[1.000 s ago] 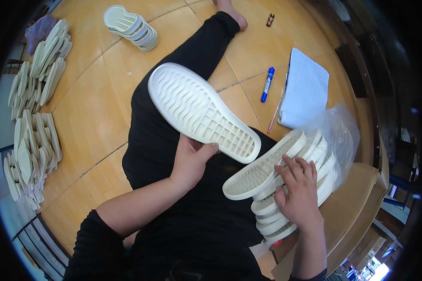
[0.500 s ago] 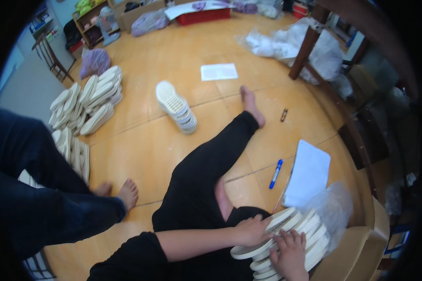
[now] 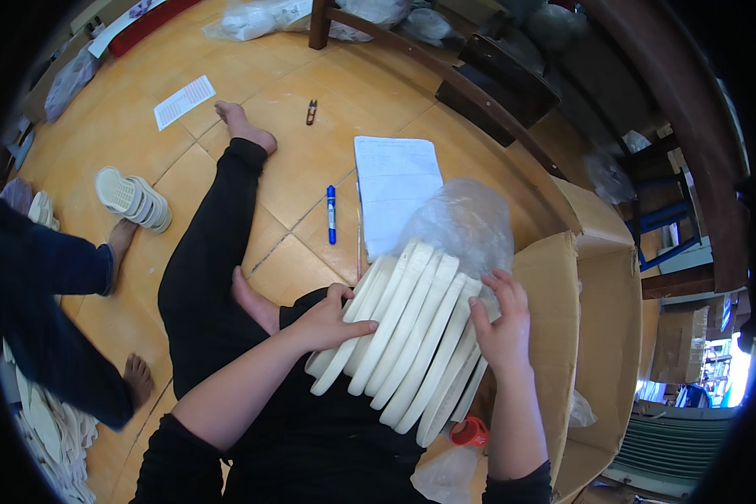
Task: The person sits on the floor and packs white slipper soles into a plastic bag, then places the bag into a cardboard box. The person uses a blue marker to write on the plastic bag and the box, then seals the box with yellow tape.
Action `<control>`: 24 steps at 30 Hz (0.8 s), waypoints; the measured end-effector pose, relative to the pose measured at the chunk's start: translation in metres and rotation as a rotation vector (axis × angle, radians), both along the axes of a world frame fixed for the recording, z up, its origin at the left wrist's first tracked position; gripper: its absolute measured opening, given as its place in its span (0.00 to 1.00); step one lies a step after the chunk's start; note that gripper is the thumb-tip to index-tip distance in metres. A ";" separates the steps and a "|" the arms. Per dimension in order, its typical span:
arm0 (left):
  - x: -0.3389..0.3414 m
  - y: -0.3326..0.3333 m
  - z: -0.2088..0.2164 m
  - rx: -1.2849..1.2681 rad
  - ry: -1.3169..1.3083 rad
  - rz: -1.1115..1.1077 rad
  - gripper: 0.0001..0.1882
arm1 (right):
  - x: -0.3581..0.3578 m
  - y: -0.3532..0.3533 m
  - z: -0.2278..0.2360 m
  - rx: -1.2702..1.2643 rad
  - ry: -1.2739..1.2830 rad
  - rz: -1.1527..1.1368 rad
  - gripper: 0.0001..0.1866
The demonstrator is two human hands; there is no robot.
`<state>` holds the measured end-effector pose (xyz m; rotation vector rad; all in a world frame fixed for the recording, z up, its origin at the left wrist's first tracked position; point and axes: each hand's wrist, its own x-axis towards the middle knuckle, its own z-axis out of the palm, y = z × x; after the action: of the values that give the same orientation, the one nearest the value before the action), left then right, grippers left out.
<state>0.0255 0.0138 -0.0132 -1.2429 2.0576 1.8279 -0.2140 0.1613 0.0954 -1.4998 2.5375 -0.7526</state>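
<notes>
A row of cream shoe soles, packed side by side on edge, rests against my lap. My left hand grips its left end, the thumb lying on top and the fingers curled over the far side. At the other end my right hand braces the last soles, its thumb against their edge and its fingers bent apart. Touching the far ends of the soles is a clear plastic bag. Under the bag's edge lies a white written sheet, with a blue marker pen to its left.
An open cardboard box stands at my right. A red roll lies beside my lap. Thread snips, a printed sheet and a short sole stack are on the floor. Another person's legs stand at left, near piled soles.
My view has swung right. My hands, together on top of the soles before, are now apart at the two ends of the row. The other person's legs have shifted.
</notes>
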 end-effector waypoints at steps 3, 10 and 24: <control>0.000 0.008 -0.007 0.000 0.159 0.081 0.42 | -0.003 -0.012 -0.005 -0.019 0.034 0.101 0.22; 0.006 0.045 -0.005 -0.193 0.400 0.216 0.53 | 0.035 -0.059 -0.020 0.130 0.224 0.304 0.24; 0.018 0.071 0.003 -0.056 0.280 0.362 0.52 | 0.048 -0.141 -0.032 0.761 0.348 0.454 0.13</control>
<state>0.0431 0.0852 -0.0107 -1.5373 2.1447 2.2265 -0.1660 0.0202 0.0636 -1.8586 2.1149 0.5177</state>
